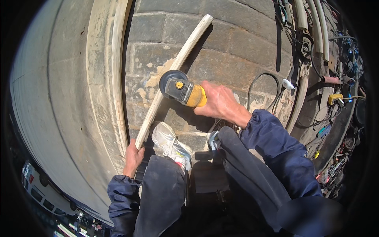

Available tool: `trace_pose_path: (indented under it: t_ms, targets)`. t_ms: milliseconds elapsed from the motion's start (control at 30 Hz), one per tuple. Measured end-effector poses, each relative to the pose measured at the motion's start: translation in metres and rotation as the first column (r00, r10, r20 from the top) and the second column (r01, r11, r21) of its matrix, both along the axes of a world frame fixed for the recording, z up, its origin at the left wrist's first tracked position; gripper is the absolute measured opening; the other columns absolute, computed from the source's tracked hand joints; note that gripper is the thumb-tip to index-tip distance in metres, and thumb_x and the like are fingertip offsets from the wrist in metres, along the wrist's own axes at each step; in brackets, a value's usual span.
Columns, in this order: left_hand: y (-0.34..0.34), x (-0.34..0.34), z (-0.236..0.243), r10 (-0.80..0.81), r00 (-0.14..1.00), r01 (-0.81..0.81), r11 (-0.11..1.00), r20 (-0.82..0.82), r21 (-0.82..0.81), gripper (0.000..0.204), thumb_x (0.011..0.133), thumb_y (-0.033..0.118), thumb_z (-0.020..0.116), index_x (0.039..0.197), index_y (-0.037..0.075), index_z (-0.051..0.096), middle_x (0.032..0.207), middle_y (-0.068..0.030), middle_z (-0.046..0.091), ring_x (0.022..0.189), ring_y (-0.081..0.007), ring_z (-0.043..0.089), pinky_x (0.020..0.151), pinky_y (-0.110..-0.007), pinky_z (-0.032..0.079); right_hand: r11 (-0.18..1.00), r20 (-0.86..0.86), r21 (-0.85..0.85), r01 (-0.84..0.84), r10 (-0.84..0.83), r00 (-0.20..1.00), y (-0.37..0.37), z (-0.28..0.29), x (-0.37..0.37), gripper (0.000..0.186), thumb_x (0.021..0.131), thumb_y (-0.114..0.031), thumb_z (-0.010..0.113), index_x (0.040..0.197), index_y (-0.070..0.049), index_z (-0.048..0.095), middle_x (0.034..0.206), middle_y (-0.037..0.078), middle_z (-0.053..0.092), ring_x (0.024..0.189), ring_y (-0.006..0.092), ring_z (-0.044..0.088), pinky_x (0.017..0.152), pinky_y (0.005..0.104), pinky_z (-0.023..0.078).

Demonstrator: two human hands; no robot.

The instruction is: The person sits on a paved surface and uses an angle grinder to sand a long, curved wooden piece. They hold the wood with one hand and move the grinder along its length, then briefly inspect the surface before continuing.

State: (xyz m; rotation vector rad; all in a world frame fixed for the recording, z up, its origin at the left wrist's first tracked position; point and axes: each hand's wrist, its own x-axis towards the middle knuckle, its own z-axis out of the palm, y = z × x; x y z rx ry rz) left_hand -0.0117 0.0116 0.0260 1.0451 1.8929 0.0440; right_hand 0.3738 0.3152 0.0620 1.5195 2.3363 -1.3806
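My right hand [219,102] grips a yellow angle grinder [193,94]. The grinder's dark round disc [166,79] sits on a pale, long wooden pole [189,41] that runs diagonally across the middle of the view. Low on the left, my left hand [133,157] is wrapped round the near end of that pole. My white sneaker [167,142] is beside the pole, below the grinder.
Stone paving [244,39] lies beneath. Another long pole [118,71] lies along a ledge on the left. At right are more poles [319,23], a looped cable [268,75], a yellow power strip [334,98] and scattered tools. A white vehicle [41,189] stands at lower left.
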Motion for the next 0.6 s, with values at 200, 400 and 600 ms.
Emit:
trace_pose_path:
  t_ms: [200,400,600]
  targets:
    - [-0.012,-0.008,-0.005,-0.014,0.999,0.012,0.998,-0.030,-0.054,0.033,0.094,0.010,0.082,0.114,0.003,0.056,0.087,-0.0305,0.074,0.087,-0.0515,0.077,0.073,-0.056,0.059,0.933,0.183,0.016,0.360,-0.356,0.916,0.103,-0.010,0.043,0.065,0.082,-0.038,0.090,0.132,0.000,0.074,0.108,0.018,0.083,0.098,0.0296,0.081,0.090,0.0434,0.063]
    - [0.013,0.003,0.004,0.040,0.998,-0.045,0.994,-0.043,-0.103,0.030,0.093,0.011,0.085,0.114,0.004,0.064,0.092,-0.0291,0.077,0.090,-0.0519,0.078,0.077,-0.056,0.061,0.920,0.140,-0.003,0.391,-0.387,0.911,0.095,-0.008,0.042,0.067,0.083,-0.036,0.091,0.135,0.002,0.073,0.114,0.017,0.083,0.100,0.0262,0.080,0.090,0.0399,0.063]
    - [0.014,0.005,0.014,0.063,0.995,-0.070,0.993,-0.073,-0.099,0.030,0.092,0.006,0.084,0.114,0.005,0.063,0.093,-0.0287,0.077,0.094,-0.0533,0.077,0.080,-0.056,0.060,0.998,0.006,0.017,-0.066,0.066,0.998,-0.008,0.005,-0.023,0.062,0.078,-0.040,0.091,0.115,0.003,0.066,0.099,0.030,0.080,0.097,0.0538,0.079,0.088,0.0601,0.063]
